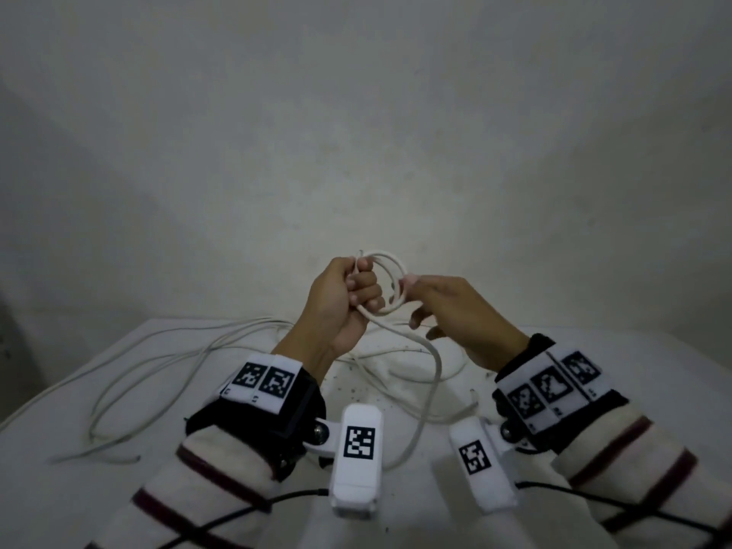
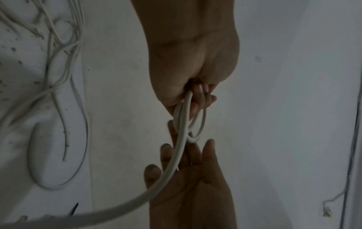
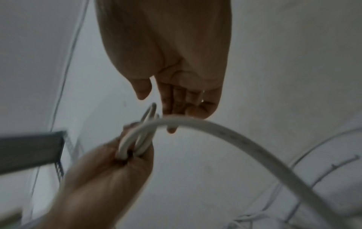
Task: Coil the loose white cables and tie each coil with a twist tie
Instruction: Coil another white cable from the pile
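My left hand (image 1: pixel 358 289) is raised above the table and grips a small coil of white cable (image 1: pixel 390 263) in its curled fingers. The coil has two or three loops. Its loose tail (image 1: pixel 433 362) hangs down toward the table. My right hand (image 1: pixel 420 301) is beside the coil with straight fingers, its fingertips touching the coil's right side. In the left wrist view the left hand (image 2: pixel 197 96) grips the coil (image 2: pixel 203 122) above the open right hand (image 2: pixel 192 178). From the right wrist, the right hand (image 3: pixel 186 100) has straight fingers behind the arcing cable (image 3: pixel 235 134), and the left hand (image 3: pixel 109 170) clamps the loops (image 3: pixel 137 142). No twist tie is visible.
Several loose white cables (image 1: pixel 158 350) sprawl over the white table (image 1: pixel 633 390), mostly left and centre, with dark specks around them. A plain wall (image 1: pixel 356 112) stands close behind. A grey ledge (image 3: pixel 29 147) shows at the left in the right wrist view.
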